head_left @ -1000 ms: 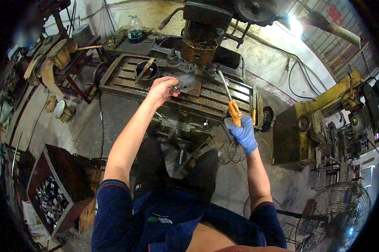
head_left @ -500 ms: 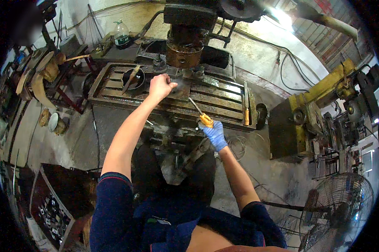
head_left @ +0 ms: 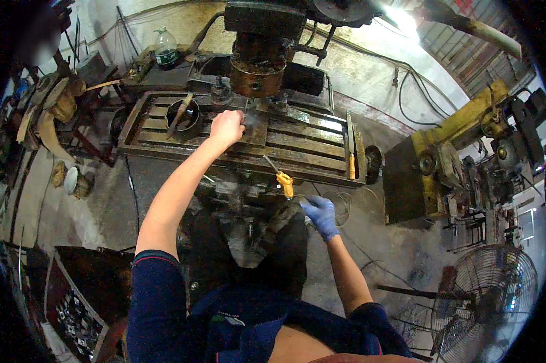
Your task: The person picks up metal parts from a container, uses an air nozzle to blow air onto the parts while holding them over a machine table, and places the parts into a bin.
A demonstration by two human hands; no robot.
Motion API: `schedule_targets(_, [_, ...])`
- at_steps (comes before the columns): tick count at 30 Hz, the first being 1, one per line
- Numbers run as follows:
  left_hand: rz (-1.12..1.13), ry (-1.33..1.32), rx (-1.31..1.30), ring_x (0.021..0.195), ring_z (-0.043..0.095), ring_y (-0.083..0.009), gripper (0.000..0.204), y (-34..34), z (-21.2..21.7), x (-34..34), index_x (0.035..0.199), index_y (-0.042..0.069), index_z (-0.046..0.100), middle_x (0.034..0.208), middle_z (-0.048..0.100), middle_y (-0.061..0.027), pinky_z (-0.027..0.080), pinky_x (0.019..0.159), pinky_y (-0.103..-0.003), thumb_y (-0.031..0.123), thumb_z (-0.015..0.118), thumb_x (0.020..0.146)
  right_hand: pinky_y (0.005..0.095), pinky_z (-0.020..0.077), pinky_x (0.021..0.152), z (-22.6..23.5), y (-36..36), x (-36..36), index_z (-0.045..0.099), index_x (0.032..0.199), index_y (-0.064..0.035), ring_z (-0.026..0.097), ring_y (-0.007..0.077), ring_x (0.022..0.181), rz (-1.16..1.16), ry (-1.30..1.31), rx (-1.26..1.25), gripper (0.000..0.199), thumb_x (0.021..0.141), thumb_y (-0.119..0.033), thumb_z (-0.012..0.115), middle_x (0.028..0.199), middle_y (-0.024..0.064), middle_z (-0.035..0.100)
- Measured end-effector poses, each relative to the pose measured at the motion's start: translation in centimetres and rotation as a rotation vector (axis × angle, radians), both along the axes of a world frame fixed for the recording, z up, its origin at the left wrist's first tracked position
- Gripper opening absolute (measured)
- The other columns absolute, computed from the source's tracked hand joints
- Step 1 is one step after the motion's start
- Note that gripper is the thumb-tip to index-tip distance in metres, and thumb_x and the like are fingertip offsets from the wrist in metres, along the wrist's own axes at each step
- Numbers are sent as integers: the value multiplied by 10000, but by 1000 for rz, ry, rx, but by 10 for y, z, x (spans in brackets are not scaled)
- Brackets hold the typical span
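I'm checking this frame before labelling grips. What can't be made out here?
- Head view: what the left hand grips on the slotted machine table; the closed fist hides it.
- Whether the gloved right hand touches the yellow-handled tool: too small to tell.
- Contents of the round pan: too small.
- The machine head: cut off by the top edge.

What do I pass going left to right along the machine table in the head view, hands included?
Round black pan → bare left hand, fisted on the slotted table → yellow-handled tool → blue-gloved right hand, below the table's front edge → second yellow-handled tool lying near the table's right end.
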State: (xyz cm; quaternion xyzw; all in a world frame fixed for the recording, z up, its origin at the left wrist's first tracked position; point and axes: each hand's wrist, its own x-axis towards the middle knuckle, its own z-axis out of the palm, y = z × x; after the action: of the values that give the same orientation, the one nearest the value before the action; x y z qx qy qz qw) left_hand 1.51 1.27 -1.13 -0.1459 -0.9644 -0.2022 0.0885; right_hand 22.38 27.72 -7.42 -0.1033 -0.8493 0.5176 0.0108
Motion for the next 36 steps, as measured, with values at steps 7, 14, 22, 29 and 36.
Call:
schedule_targets(7, [-43, 77, 52, 806, 602, -330, 187, 10, -17, -24, 890, 77, 622, 844, 626, -163, 486, 716, -423, 127, 595, 712, 256, 453, 644, -31, 76, 67, 643, 909, 24, 566, 105, 684, -170, -14, 47, 270, 768, -207, 638, 760, 75, 649])
schedule_targets(14, [-61, 205, 87, 781, 602, -319, 231, 20, -24, -39, 959, 84, 594, 845, 612, -149, 485, 678, -428, 156, 593, 740, 246, 431, 628, -12, 97, 100, 644, 865, 51, 540, 87, 675, -228, 4, 62, 236, 754, -157, 630, 713, 51, 633])
schedule_targets(22, [164, 182, 79, 718, 616, -341, 256, 27, -27, -39, 889, 42, 547, 770, 619, -164, 489, 622, -449, 248, 616, 753, 277, 451, 599, 66, 111, 58, 634, 792, 30, 541, 118, 637, -163, 131, 290, 215, 701, -159, 680, 684, 62, 623])
schedule_targets(29, [189, 128, 102, 719, 617, -345, 309, 31, -24, -43, 916, 40, 530, 743, 625, -168, 489, 623, -451, 294, 611, 760, 345, 438, 866, 313, 131, -36, 570, 1086, 22, 567, 212, 970, -207, 1110, 500, 324, 845, -190, 532, 1068, 120, 594])
schedule_targets(36, [208, 104, 123, 725, 615, -350, 308, 27, -26, -43, 947, 63, 525, 738, 622, -167, 485, 631, -459, 296, 607, 763, 424, 335, 971, 429, 58, -55, 584, 1023, 7, 543, 299, 990, -95, 1466, 507, 433, 873, -361, 412, 1013, 166, 595])
